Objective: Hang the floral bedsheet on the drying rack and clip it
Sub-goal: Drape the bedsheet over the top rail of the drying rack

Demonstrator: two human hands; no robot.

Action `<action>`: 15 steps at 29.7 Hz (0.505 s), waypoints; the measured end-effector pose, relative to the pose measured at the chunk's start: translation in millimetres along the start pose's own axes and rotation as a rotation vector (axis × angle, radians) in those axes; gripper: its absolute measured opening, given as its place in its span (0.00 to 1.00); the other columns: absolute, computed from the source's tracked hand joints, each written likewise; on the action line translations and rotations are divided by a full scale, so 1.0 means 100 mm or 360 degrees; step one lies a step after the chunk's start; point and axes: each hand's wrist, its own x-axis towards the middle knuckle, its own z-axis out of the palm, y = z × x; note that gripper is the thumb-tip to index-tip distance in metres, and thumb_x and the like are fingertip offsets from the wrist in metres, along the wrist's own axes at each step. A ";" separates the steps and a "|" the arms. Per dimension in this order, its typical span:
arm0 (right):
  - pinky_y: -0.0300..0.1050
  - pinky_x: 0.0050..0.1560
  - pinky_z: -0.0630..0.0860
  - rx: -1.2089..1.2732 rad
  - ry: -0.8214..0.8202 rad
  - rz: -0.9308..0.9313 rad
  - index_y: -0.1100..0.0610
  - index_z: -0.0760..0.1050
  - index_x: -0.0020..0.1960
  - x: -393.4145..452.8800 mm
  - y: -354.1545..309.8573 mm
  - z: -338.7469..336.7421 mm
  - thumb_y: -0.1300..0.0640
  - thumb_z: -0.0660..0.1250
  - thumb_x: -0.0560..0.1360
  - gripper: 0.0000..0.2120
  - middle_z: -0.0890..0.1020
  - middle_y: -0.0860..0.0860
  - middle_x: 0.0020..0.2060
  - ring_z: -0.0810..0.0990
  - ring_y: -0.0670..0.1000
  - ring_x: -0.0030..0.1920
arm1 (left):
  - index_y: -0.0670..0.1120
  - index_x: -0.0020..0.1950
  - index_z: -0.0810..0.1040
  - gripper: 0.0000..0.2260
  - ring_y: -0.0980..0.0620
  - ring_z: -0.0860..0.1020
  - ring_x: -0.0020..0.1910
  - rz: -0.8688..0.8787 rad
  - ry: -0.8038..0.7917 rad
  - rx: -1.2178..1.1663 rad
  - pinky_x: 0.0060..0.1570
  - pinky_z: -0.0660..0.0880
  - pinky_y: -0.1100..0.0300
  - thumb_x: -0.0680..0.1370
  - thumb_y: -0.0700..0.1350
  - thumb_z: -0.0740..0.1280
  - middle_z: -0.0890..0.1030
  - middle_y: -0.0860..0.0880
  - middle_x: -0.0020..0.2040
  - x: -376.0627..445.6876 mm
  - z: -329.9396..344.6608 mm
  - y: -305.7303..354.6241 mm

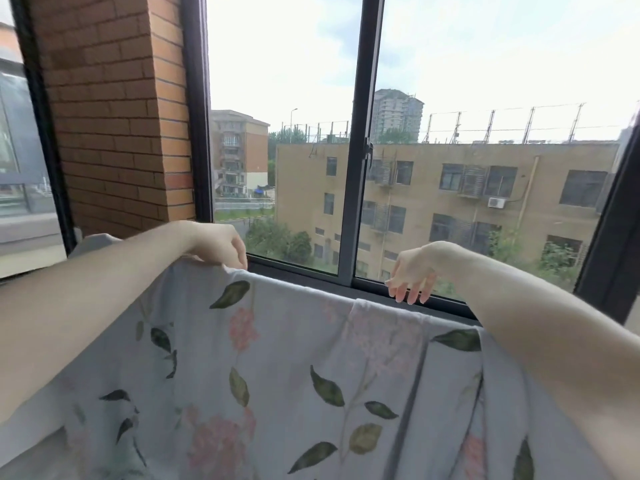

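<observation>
The floral bedsheet [294, 368], pale blue with pink flowers and green leaves, hangs draped over a bar that it hides, and fills the lower half of the head view. My left hand [218, 245] is at the sheet's top edge on the left, fingers curled down over the fold and holding it. My right hand [414, 275] hovers just above the top edge on the right, with its fingers hanging loosely and nothing in them. The drying rack itself is covered by the cloth. No clip is in view.
A dark-framed window [358, 140] stands right behind the sheet, with yellow buildings and trees outside. A brick pillar [114, 109] rises at the left, beside another window pane. A folded pleat [388, 317] of the sheet lies near my right hand.
</observation>
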 end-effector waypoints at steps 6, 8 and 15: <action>0.51 0.50 0.86 0.0057 0.0046 -0.0085 0.60 0.82 0.60 -0.04 -0.04 0.00 0.51 0.62 0.85 0.15 0.88 0.51 0.49 0.88 0.53 0.50 | 0.54 0.50 0.85 0.14 0.59 0.85 0.48 0.0662 0.0098 -0.0410 0.58 0.78 0.57 0.84 0.58 0.63 0.86 0.58 0.49 -0.47 0.16 1.14; 0.50 0.50 0.86 0.0089 0.0091 -0.0126 0.59 0.82 0.60 -0.08 -0.01 -0.03 0.52 0.63 0.85 0.13 0.88 0.51 0.49 0.88 0.52 0.49 | 0.56 0.45 0.83 0.17 0.60 0.83 0.44 0.0704 0.0005 -0.0334 0.53 0.78 0.59 0.84 0.62 0.60 0.85 0.59 0.44 -0.57 0.30 1.42; 0.45 0.46 0.86 0.0219 0.0505 -0.0509 0.54 0.82 0.56 -0.60 -0.22 -0.34 0.51 0.67 0.83 0.08 0.88 0.50 0.49 0.88 0.48 0.46 | 0.47 0.30 0.59 0.27 0.48 0.65 0.28 0.0571 0.0146 -0.0072 0.37 0.66 0.53 0.85 0.61 0.50 0.64 0.51 0.26 -0.47 0.70 1.63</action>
